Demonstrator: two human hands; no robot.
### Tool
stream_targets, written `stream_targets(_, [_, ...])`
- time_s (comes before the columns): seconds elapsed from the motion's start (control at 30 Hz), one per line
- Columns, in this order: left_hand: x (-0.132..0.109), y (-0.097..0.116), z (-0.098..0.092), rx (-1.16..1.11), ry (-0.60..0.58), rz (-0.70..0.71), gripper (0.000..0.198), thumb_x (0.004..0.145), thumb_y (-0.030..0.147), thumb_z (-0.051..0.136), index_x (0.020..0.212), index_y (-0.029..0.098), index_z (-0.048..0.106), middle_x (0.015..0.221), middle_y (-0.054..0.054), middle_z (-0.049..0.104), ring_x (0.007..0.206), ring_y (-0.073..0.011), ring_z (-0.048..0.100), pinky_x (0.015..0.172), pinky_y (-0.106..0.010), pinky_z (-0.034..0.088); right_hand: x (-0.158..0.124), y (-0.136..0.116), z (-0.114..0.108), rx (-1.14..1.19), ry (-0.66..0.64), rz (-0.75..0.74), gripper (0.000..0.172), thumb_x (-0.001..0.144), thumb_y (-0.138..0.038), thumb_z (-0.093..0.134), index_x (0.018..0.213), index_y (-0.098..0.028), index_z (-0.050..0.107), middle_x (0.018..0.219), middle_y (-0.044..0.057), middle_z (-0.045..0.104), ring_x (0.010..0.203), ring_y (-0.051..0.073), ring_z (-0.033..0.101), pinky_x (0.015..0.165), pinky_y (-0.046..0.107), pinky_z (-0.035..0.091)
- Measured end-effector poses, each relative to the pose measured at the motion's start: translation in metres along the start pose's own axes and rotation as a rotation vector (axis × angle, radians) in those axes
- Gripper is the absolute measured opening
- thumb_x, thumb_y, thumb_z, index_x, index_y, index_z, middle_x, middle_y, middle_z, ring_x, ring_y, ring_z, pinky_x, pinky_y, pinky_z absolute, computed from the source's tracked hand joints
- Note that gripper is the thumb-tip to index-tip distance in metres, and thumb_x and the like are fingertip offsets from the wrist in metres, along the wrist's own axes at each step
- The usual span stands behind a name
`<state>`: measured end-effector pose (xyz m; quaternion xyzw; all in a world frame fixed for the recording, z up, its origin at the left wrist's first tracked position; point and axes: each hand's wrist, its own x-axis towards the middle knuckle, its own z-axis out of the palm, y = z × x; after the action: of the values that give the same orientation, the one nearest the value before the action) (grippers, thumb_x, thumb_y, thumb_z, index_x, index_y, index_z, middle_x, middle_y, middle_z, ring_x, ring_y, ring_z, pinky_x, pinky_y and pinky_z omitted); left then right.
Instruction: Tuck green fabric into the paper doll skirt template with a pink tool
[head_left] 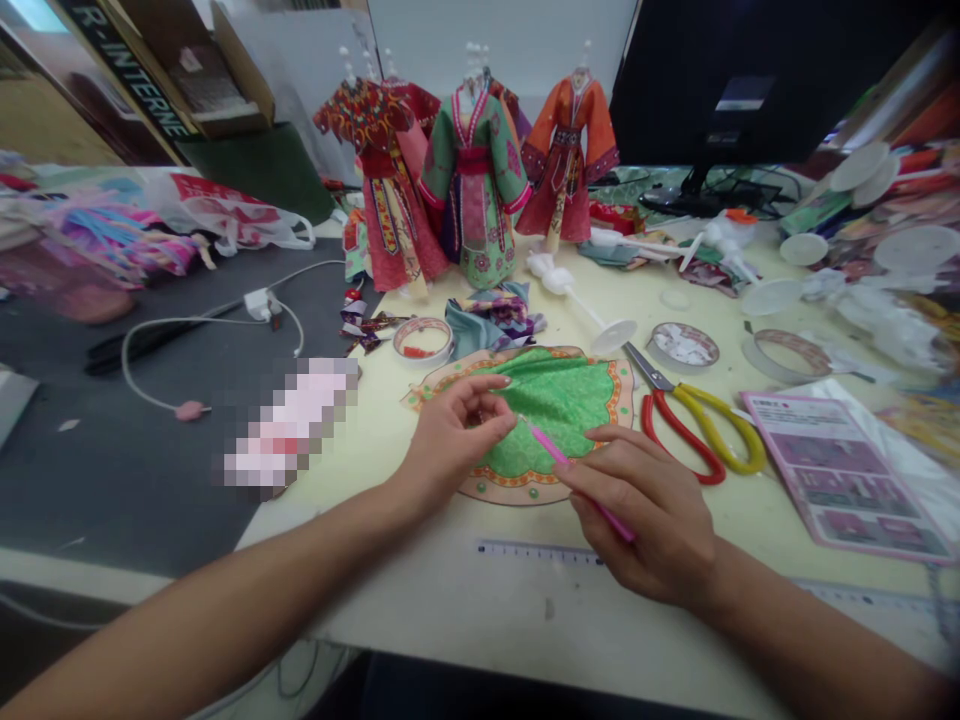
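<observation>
A pink pen-shaped tool with a thin tip is gripped in my right hand, fingers wrapped round its barrel. Its tip points at the fingertips of my left hand and almost meets the thumb. The left thumb and fingers are drawn together in a pinch; anything between them is too small to make out. Beneath both hands lies a green fabric piece with an orange and peach patterned border, gathered in folds near its middle. Part of it is hidden by my hands.
Scissors with red and yellow handles lie to the right, beside a pink-framed card. A ruler lies in front. Tape rolls and a white doll stand sit behind. Dressed doll figures stand before a monitor.
</observation>
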<state>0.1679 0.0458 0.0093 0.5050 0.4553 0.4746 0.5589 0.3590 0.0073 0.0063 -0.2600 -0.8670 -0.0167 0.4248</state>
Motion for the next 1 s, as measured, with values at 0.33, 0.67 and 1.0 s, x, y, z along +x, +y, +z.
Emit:
stream_targets(0.33, [0.002, -0.002, -0.002, 0.026, 0.006, 0.007, 0.034, 0.069, 0.022, 0.067, 0.099, 0.013, 0.058, 0.072, 0.001, 0.056, 0.067, -0.0091, 0.051, 0.063, -0.022, 0.039, -0.002, 0.002, -0.001, -0.01, 0.012, 0.002, 0.029, 0.074, -0.005, 0.058, 0.102, -0.01, 0.059, 0.078, 0.005, 0.062, 0.073, 0.015, 0.056, 0.082, 0.041, 0.052])
stream_targets(0.67, [0.009, -0.006, -0.008, 0.212, 0.026, 0.137, 0.029, 0.074, 0.022, 0.061, 0.101, 0.013, 0.058, 0.075, -0.001, 0.057, 0.07, -0.0112, 0.053, 0.068, -0.025, 0.042, 0.0, 0.007, 0.0, 0.038, 0.059, 0.059, 0.032, 0.07, -0.003, 0.059, 0.101, -0.012, 0.058, 0.078, 0.005, 0.062, 0.07, 0.015, 0.056, 0.081, 0.041, 0.052])
stream_targets(1.0, [0.007, -0.007, -0.01, 0.508, -0.055, 0.393, 0.024, 0.077, 0.016, 0.055, 0.1, 0.016, 0.06, 0.077, -0.003, 0.061, 0.072, -0.0131, 0.056, 0.073, -0.028, 0.047, 0.001, 0.01, -0.001, 0.124, 0.105, 0.172, 0.023, 0.072, -0.003, 0.054, 0.091, -0.015, 0.055, 0.07, 0.002, 0.06, 0.062, 0.014, 0.056, 0.077, 0.042, 0.052])
